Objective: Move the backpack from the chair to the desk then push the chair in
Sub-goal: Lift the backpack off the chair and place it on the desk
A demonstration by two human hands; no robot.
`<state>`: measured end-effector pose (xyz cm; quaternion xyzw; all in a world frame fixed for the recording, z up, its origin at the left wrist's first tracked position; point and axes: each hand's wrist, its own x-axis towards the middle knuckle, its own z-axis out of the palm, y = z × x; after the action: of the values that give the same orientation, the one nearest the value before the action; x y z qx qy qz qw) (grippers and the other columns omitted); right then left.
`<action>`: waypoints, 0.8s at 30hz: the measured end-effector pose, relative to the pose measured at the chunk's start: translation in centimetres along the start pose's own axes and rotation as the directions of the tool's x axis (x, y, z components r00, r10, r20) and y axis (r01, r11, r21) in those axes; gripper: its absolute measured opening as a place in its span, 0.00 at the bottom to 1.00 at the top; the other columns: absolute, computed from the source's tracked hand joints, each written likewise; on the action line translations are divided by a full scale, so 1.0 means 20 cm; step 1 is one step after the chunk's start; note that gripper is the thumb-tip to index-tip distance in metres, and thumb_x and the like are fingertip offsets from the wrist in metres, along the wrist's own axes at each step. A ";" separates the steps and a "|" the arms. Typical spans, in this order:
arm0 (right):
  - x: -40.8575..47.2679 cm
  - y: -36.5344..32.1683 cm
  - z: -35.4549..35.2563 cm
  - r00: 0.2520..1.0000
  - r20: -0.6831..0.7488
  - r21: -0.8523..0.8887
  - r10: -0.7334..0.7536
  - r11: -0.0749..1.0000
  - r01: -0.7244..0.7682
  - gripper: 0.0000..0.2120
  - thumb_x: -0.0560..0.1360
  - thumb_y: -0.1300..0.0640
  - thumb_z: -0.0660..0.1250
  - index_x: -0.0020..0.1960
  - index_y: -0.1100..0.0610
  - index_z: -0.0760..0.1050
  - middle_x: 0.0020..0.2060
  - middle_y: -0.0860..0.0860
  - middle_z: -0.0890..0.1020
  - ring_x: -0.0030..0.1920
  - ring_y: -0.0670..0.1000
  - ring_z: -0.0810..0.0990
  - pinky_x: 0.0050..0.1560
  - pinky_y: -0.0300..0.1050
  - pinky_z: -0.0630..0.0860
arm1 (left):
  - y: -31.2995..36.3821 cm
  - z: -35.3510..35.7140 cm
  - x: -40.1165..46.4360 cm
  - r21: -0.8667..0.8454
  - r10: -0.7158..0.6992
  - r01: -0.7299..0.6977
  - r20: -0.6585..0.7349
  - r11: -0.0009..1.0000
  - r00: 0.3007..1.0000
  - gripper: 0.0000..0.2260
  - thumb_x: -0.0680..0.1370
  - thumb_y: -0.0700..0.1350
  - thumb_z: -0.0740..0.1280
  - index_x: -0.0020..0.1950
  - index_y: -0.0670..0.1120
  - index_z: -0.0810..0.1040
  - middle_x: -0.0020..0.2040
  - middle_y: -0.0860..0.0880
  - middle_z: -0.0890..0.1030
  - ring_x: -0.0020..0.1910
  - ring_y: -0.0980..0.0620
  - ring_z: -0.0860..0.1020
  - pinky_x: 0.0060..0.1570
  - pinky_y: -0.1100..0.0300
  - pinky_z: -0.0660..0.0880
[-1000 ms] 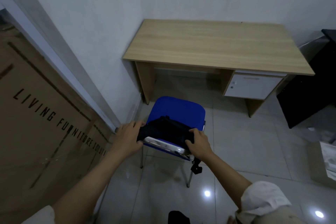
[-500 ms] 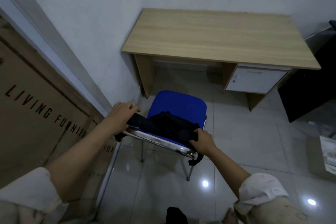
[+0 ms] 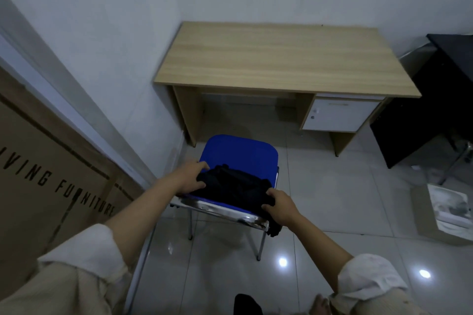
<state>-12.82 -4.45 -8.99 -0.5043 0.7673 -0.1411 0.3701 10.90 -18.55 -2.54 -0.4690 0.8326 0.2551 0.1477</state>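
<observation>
Both hands grasp the black backpack [image 3: 234, 185], which lies on the rear part of the blue seat of the chair [image 3: 239, 155]. The left hand [image 3: 190, 178] clutches the backpack's left end, fingers curled over the fabric, and the right hand [image 3: 280, 206] grips its right end near the chair's chrome back rail, where a dark strap hangs down just below the hand. Beyond both hands, past the front edge of the seat, stands the wooden desk [image 3: 276, 59], with a white drawer unit [image 3: 339, 116] under its top, ahead of the right hand. To the left of the left hand leans a large cardboard box [image 3: 38, 161] printed in dark capitals; the readable letters are "VING FURNITURE", with the start cut off by the frame edge. Far to the right of the right hand, a smaller open carton [image 3: 440, 215] lies on the glossy tiled floor [image 3: 332, 186].
</observation>
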 end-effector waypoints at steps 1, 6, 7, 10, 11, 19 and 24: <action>0.00 0.00 0.00 1.000 -0.006 0.010 -0.006 1.000 0.006 0.15 0.74 0.58 0.69 0.58 0.61 0.73 0.55 0.59 0.79 0.54 0.59 0.77 0.55 0.52 0.75 | 0.04 0.03 0.02 -0.041 0.019 -0.018 0.008 0.999 1.000 0.22 0.76 0.45 0.68 0.68 0.45 0.67 0.65 0.41 0.72 0.62 0.43 0.72 0.61 0.51 0.70; -0.03 0.00 -0.01 0.999 -0.027 0.056 -0.032 0.998 0.033 0.13 0.73 0.58 0.69 0.56 0.61 0.73 0.54 0.60 0.78 0.52 0.59 0.77 0.51 0.48 0.73 | 0.27 0.18 0.14 -0.229 -0.042 0.058 0.074 0.972 0.996 0.20 0.78 0.42 0.65 0.69 0.45 0.66 0.59 0.41 0.76 0.55 0.44 0.76 0.56 0.52 0.74; -0.03 0.00 -0.01 0.999 -0.033 0.068 -0.033 0.997 0.035 0.13 0.73 0.58 0.69 0.56 0.61 0.73 0.54 0.60 0.77 0.52 0.59 0.76 0.51 0.47 0.73 | 0.30 0.21 0.16 -0.266 -0.076 0.092 0.068 0.960 0.995 0.19 0.78 0.43 0.64 0.69 0.45 0.66 0.58 0.40 0.77 0.54 0.44 0.76 0.55 0.51 0.75; -0.05 0.02 -0.01 0.998 -0.051 0.099 -0.024 0.995 0.029 0.13 0.74 0.58 0.69 0.56 0.61 0.73 0.53 0.60 0.77 0.52 0.59 0.76 0.52 0.48 0.73 | 0.37 0.29 0.20 -0.216 -0.142 0.131 -0.034 0.967 0.989 0.19 0.78 0.43 0.63 0.68 0.46 0.65 0.60 0.39 0.74 0.56 0.42 0.73 0.51 0.51 0.74; -0.05 0.02 -0.01 0.998 -0.055 0.104 -0.028 0.994 0.034 0.13 0.74 0.58 0.69 0.56 0.61 0.73 0.53 0.60 0.76 0.53 0.59 0.76 0.52 0.47 0.73 | 0.39 0.30 0.21 -0.127 -0.125 0.113 -0.087 0.985 0.988 0.19 0.78 0.42 0.62 0.68 0.46 0.65 0.62 0.40 0.73 0.59 0.41 0.71 0.53 0.50 0.73; -0.09 0.05 -0.01 0.996 -0.066 0.117 -0.065 0.990 0.073 0.12 0.75 0.58 0.66 0.57 0.59 0.72 0.55 0.59 0.74 0.54 0.58 0.75 0.54 0.46 0.72 | 0.44 0.38 0.25 0.238 -0.093 0.085 0.024 0.968 0.995 0.18 0.77 0.37 0.59 0.66 0.45 0.69 0.65 0.41 0.70 0.66 0.40 0.65 0.72 0.40 0.55; -0.11 0.06 -0.03 0.997 -0.058 0.182 -0.055 0.981 0.065 0.11 0.79 0.61 0.59 0.60 0.60 0.71 0.56 0.59 0.74 0.53 0.56 0.75 0.49 0.40 0.69 | 0.49 0.34 0.23 -0.064 -0.094 0.080 -0.271 0.995 0.958 0.10 0.78 0.32 0.57 0.52 0.43 0.75 0.54 0.40 0.72 0.52 0.42 0.71 0.56 0.38 0.72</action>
<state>-13.65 -2.01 -8.32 -0.4870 0.7450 -0.2355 0.3902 0.20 -13.75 -7.51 -0.5397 0.8165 0.2029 0.0299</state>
